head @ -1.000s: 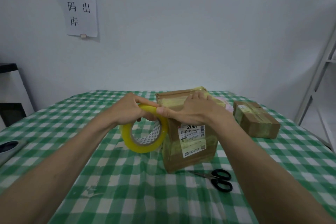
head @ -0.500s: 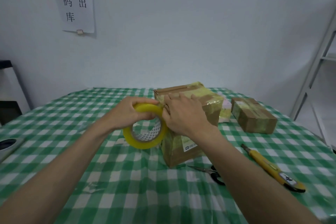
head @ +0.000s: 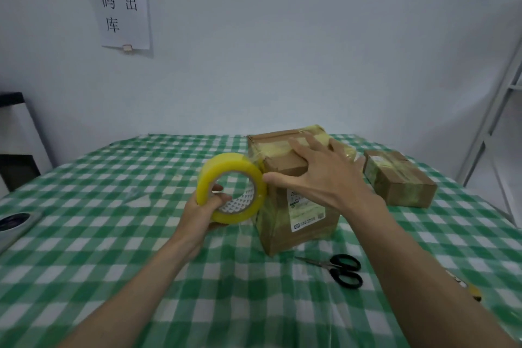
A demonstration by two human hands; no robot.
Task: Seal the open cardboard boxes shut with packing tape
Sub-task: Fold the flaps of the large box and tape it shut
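Left hand (head: pixel 202 215) grips tape roll (head: pixel 231 188); wall notice (head: pixel 120 3) reads 请扫码出库.

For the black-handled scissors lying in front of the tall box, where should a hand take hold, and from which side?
Take the scissors by the black finger loops, which lie at the right, nearer end. The closed blades point left toward the base of the tall box, so a hand likely does best coming from above on the right. The right hand is nearer, but it rests spread on the box.
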